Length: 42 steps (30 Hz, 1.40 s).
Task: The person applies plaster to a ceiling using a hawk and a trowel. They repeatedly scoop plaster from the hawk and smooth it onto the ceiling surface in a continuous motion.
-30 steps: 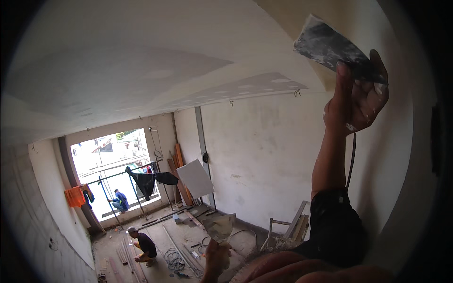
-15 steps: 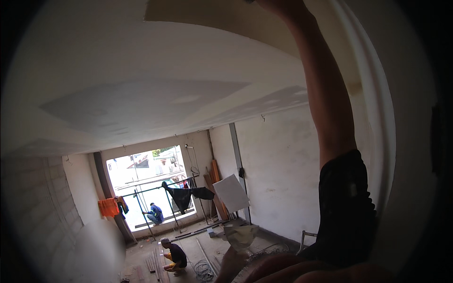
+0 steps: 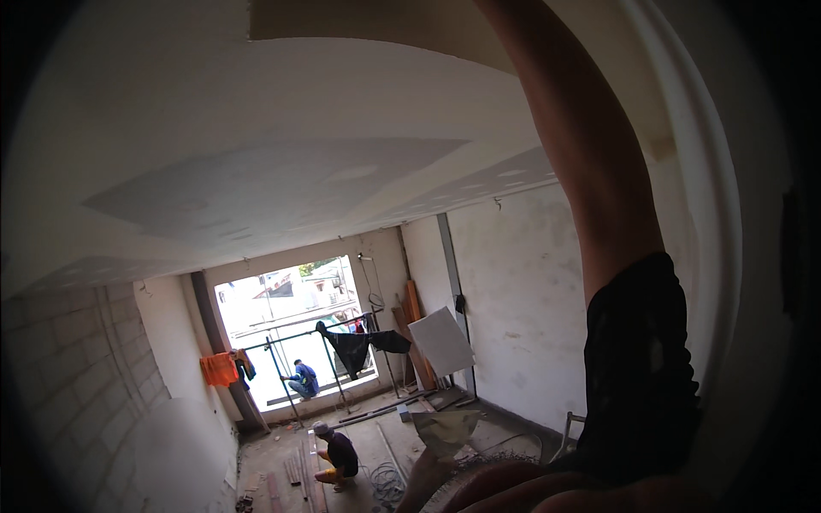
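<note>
My right arm (image 3: 590,162), in a short black sleeve, reaches up past the top edge of the view. The hand at its end lies outside the picture, near the beige ceiling section (image 3: 368,26). At the lower middle my left hand (image 3: 425,466) is raised from the bottom edge, holding a flat beige-grey board (image 3: 446,430). Its fingers are mostly hidden by the board. Overhead, the white ceiling (image 3: 342,94) carries a large grey patch (image 3: 256,184) with lighter smears.
Far below, a person in dark top (image 3: 340,453) squats by wooden strips (image 3: 295,470) and coiled cable (image 3: 386,483). Another person in blue (image 3: 304,379) crouches at the window opening. Pipe scaffolding (image 3: 278,376) holds orange cloth (image 3: 219,368). A white panel (image 3: 442,340) leans against the wall (image 3: 522,308).
My right forearm has swung up and slightly left, taking the hand and the dark thing at it out of view. The room has shifted rightward in the picture. The left hand still holds the board.
</note>
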Motion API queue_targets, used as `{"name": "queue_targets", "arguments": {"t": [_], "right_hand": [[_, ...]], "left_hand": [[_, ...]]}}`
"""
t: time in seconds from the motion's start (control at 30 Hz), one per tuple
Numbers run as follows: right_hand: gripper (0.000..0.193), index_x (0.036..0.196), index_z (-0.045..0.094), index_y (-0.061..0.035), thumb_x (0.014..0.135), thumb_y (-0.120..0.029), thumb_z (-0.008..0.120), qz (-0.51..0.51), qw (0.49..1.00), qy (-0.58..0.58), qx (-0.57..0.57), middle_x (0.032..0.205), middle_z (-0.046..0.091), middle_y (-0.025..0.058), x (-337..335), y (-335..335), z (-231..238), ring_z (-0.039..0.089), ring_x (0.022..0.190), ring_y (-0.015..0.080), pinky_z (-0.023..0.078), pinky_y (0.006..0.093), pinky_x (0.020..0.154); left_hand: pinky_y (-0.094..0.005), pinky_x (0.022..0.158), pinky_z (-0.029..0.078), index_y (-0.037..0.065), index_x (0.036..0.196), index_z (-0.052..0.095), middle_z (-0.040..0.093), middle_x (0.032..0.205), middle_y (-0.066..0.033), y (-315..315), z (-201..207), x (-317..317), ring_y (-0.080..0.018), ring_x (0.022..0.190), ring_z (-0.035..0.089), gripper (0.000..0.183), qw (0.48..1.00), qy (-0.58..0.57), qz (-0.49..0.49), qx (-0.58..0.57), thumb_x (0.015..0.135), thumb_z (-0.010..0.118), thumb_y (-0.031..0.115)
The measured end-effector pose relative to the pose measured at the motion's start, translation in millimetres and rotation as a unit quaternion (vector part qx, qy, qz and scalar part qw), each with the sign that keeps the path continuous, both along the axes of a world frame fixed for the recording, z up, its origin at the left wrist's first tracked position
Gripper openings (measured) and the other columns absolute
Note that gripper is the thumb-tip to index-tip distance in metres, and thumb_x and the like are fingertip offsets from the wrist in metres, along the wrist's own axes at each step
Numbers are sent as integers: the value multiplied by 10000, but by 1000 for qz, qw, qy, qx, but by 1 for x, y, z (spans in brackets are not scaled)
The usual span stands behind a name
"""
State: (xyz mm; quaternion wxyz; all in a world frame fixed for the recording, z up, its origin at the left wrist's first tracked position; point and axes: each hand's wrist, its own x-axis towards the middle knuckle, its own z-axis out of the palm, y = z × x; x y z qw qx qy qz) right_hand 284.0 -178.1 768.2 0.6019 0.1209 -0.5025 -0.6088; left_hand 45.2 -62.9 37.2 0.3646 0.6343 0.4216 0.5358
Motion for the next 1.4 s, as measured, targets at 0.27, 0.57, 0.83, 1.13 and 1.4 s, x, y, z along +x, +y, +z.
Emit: {"name": "queue_targets", "arguments": {"t": [0.27, 0.57, 0.83, 1.13, 1.4], "right_hand": [[436, 1377, 502, -4, 964, -61, 630, -10, 1000, -7, -24, 1272, 639, 246, -4, 1, 4, 620, 1198, 398, 514, 475, 1011], [407, 1369, 519, -4, 978, -59, 616, 15, 996, -20, -90, 1238, 664, 244, -10, -4, -1, 645, 1161, 394, 526, 479, 991], [399, 1353, 528, 0, 969, -48, 625, 22, 996, -33, -82, 1226, 669, 246, -15, -6, -1, 649, 1155, 393, 525, 475, 981], [360, 1300, 535, 18, 953, -32, 621, 33, 998, -13, -55, 1162, 682, 255, -22, -8, -4, 667, 1095, 406, 528, 488, 934], [333, 1237, 542, 28, 916, -16, 618, 32, 997, 35, -60, 1080, 689, 275, -31, -11, -10, 666, 1040, 460, 532, 512, 892]], "left_hand": [[-313, 911, 501, 33, 1442, 490, 668, 1218, -108, 0, 3, -4, -186, 1078, 630, 595, 1000, 8, 2, 1, 887, 685, 122], [-320, 942, 487, 29, 1433, 501, 661, 1239, -111, -3, 2, -6, -191, 1109, 615, 587, 1000, 16, 3, 1, 886, 688, 131], [-327, 969, 474, 25, 1425, 511, 655, 1258, -114, -12, -2, -9, -194, 1136, 601, 581, 1000, 23, 8, -1, 884, 691, 139], [-334, 1000, 460, 21, 1416, 522, 648, 1280, -118, -18, -6, -12, -199, 1167, 585, 575, 999, 31, 7, 1, 883, 694, 149], [-327, 1018, 450, 15, 1416, 523, 637, 1306, -117, -15, -12, -16, -189, 1200, 564, 572, 999, 46, 6, 11, 886, 694, 143]]}}
